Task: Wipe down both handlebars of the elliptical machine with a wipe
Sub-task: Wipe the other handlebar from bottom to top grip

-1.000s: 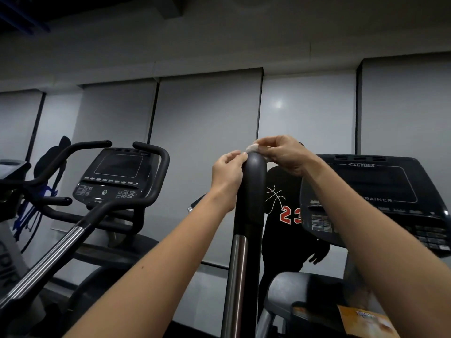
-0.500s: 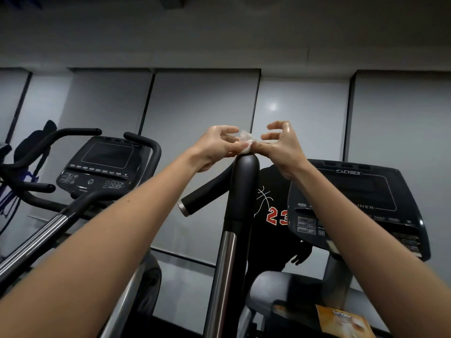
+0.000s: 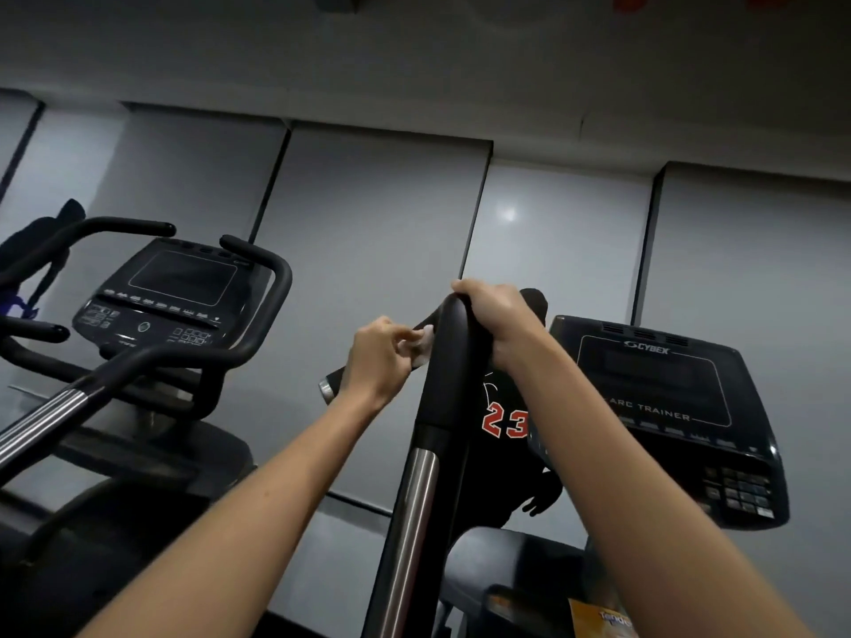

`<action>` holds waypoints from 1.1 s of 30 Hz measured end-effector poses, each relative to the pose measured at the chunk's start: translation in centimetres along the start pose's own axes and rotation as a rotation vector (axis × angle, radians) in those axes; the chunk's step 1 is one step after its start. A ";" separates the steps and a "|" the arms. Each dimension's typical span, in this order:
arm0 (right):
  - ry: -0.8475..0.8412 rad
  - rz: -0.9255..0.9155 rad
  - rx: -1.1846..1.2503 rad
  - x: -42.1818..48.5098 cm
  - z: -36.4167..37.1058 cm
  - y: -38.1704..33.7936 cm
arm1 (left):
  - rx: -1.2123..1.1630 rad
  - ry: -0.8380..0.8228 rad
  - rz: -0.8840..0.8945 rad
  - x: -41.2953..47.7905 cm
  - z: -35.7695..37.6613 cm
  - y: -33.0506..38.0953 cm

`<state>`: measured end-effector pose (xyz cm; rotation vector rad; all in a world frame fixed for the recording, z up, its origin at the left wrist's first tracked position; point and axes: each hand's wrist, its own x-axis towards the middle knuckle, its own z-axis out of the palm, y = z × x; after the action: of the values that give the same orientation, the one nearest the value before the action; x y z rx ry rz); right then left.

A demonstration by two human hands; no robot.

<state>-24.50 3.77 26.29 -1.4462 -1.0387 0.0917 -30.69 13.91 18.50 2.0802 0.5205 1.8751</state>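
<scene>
Splitting the two-hand hold: half a second ago both hands pinched the wipe (image 3: 419, 345) between them just above the tip of the handlebar (image 3: 449, 370); now the right hand (image 3: 497, 315) has let go of it and sits on the top of the black grip, fingers curled over the tip and lying close together, thumb hidden behind the bar. The left hand (image 3: 377, 356) has the wipe alone, bunched small and pinched between thumb and fingertips, and has dropped to the left side of the grip, wipe touching or just beside the rubber; contact is hard to confirm at this angle. Read: unfolding and prep look done, the right hand is bracing the bar, the left is set up for the stroke. Most of the grip below the wipe probably remains unwiped, down to the chrome tube. A second bar (image 3: 332, 384) with a metal end cap pokes out behind the left hand; cannot tell if it is the machine's other handlebar. If so, it is untouched, so the task is early. The Cybex console (image 3: 658, 384) is to the right, an orange packet (image 3: 603, 619) at the bottom edge. Risk: the wad is small, so coverage per pass is low.
</scene>
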 end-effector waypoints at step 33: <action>-0.042 0.049 0.060 -1.6 0.0 0.1 | -0.616 0.265 -0.154 -0.2 0.9 3.7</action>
<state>-25.39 2.75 25.33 -1.4207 -1.0266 0.1886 -29.56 10.56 19.82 1.3717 0.1201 1.9152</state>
